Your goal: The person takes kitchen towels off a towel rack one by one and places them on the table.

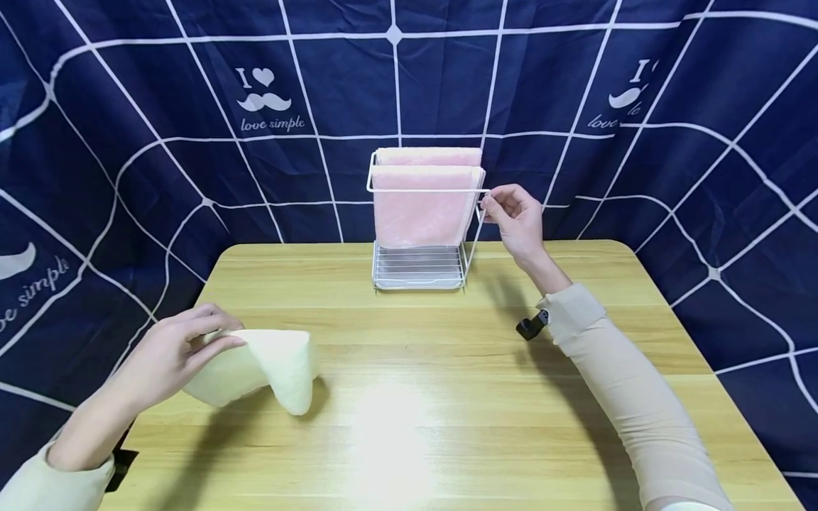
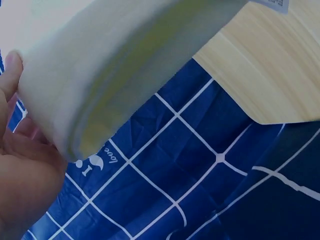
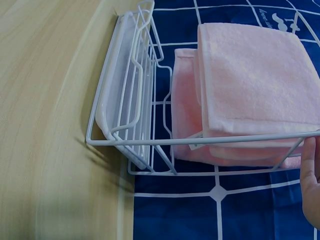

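A folded pale yellow towel [image 1: 281, 358] hangs from my left hand [image 1: 169, 355], pinched between thumb and fingers over the left side of the table. Seen from the left wrist, the towel [image 2: 115, 75] shows several folded layers. At the back of the table stands a white wire rack [image 1: 418, 280] with a pink towel [image 1: 418, 206] draped over its upper bars. My right hand [image 1: 514, 216] pinches the rack's upper right corner. In the right wrist view, the pink towel [image 3: 260, 80] hangs folded in layers, and a tray [image 3: 112, 85] sits in the rack's base.
The wooden table [image 1: 409, 355] has rounded back corners. Dark blue cloth [image 1: 345, 78] with white grid lines surrounds its back and sides. A black strap piece [image 1: 532, 326] hangs from the right cuff.
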The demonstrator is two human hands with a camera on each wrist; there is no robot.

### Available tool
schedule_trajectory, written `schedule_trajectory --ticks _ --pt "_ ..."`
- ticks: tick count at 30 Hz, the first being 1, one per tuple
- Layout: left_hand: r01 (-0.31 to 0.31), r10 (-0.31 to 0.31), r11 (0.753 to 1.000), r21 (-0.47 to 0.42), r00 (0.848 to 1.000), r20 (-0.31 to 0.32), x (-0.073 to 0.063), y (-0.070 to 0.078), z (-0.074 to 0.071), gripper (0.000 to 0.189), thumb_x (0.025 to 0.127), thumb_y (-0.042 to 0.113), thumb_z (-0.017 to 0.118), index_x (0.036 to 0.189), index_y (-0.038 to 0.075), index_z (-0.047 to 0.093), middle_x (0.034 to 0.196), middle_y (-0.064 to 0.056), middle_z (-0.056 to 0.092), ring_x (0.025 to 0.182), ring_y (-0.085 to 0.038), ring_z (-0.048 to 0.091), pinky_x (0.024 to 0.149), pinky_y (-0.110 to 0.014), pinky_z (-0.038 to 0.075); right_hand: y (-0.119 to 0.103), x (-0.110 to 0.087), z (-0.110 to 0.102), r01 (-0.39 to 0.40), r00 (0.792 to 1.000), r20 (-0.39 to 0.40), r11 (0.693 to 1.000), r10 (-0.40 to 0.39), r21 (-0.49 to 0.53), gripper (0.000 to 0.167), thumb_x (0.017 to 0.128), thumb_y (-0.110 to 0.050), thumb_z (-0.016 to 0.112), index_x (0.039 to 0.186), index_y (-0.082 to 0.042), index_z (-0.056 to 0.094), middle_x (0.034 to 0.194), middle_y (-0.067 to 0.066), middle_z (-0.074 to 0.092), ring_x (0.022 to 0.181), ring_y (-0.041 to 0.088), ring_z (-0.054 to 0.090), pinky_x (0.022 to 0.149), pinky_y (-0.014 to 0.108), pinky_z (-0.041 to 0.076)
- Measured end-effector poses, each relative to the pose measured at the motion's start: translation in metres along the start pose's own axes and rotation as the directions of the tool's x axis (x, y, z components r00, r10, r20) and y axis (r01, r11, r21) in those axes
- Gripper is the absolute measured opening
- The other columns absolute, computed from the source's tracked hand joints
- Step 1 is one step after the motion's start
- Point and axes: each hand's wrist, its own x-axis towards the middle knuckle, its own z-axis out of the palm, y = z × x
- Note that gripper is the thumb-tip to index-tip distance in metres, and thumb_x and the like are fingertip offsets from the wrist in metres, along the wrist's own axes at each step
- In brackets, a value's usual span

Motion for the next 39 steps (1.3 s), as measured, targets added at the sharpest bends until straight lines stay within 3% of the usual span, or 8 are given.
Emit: schedule_trajectory --ticks 7,11,16,22,30,36,39 --pt "0.014 -0.015 0.999 0.033 0.999 0.037 -0.008 -0.001 -0.001 0.007 0.09 0.023 0.081 0.094 0.02 0.077 0.086 0.012 0.065 0.069 0.01 0.042 0.062 -0.007 0.035 0.001 0.0 0.0 0.011 1.0 -0.002 1.0 -0.011 0.016 0.027 0.097 0.009 0.067 0.094 -0.017 0.07 0.083 -0.008 0.075 0.074 0.005 0.07 0.067 0.018 0.06" --pt "0.036 -0.043 0.996 0.079 0.996 0.08 -0.01 -0.009 0.005 0.015 0.082 0.013 0.086 0.094 0.017 0.078 0.085 0.013 0.067 0.07 0.011 0.043 0.062 -0.01 0.037 0.003 0.0 0.001 0.017 1.0 0.005 1.0 -0.017 0.007 0.019 0.097 0.004 0.069 0.096 -0.015 0.07 0.084 -0.007 0.075 0.074 0.004 0.07 0.068 0.019 0.061" --pt "0.074 -0.087 0.992 0.105 0.989 0.12 -0.008 -0.024 0.015 0.015 0.082 0.014 0.087 0.095 0.017 0.079 0.085 0.011 0.068 0.07 0.01 0.043 0.06 -0.013 0.037 0.003 0.0 0.001 0.032 0.999 0.017 0.999 -0.032 -0.002 0.019 0.098 0.005 0.069 0.096 -0.015 0.07 0.084 -0.008 0.075 0.074 0.004 0.07 0.068 0.018 0.06" --pt "0.095 -0.107 0.991 0.094 0.986 0.128 0.002 -0.039 0.024 0.015 0.081 0.012 0.087 0.094 0.016 0.079 0.085 0.01 0.069 0.07 0.009 0.045 0.061 -0.014 0.038 0.003 0.001 -0.001 0.028 0.999 0.021 1.0 -0.028 0.004 0.026 0.098 0.008 0.067 0.095 -0.018 0.07 0.084 -0.008 0.075 0.074 0.004 0.07 0.068 0.018 0.06" --pt "0.158 -0.168 0.986 0.062 0.962 0.217 0.02 -0.05 0.037 0.014 0.086 0.012 0.084 0.098 0.012 0.079 0.089 0.006 0.071 0.072 0.006 0.048 0.064 -0.019 0.044 0.001 0.001 -0.002 0.028 1.0 0.013 1.0 -0.028 -0.009 0.03 0.098 0.012 0.063 0.095 -0.018 0.07 0.083 -0.009 0.075 0.073 0.004 0.07 0.067 0.018 0.06" --pt "0.161 -0.175 0.984 0.076 0.958 0.229 0.029 -0.06 0.049 0.013 0.086 0.014 0.085 0.097 0.013 0.078 0.09 0.005 0.074 0.076 0.001 0.056 0.069 -0.027 0.05 0.001 0.001 -0.002 0.016 1.0 0.021 1.0 -0.017 0.009 0.026 0.098 0.008 0.067 0.095 -0.018 0.07 0.084 -0.008 0.075 0.074 0.004 0.07 0.068 0.019 0.06" --pt "0.195 -0.212 0.977 0.089 0.942 0.262 0.034 -0.066 0.056 0.009 0.089 0.016 0.083 0.097 0.014 0.078 0.092 0.003 0.075 0.081 -0.008 0.064 0.075 -0.033 0.054 0.001 0.001 -0.003 0.016 1.0 0.019 1.0 -0.016 0.021 0.025 0.097 0.007 0.068 0.095 -0.018 0.071 0.084 -0.006 0.074 0.075 0.005 0.07 0.068 0.019 0.06"
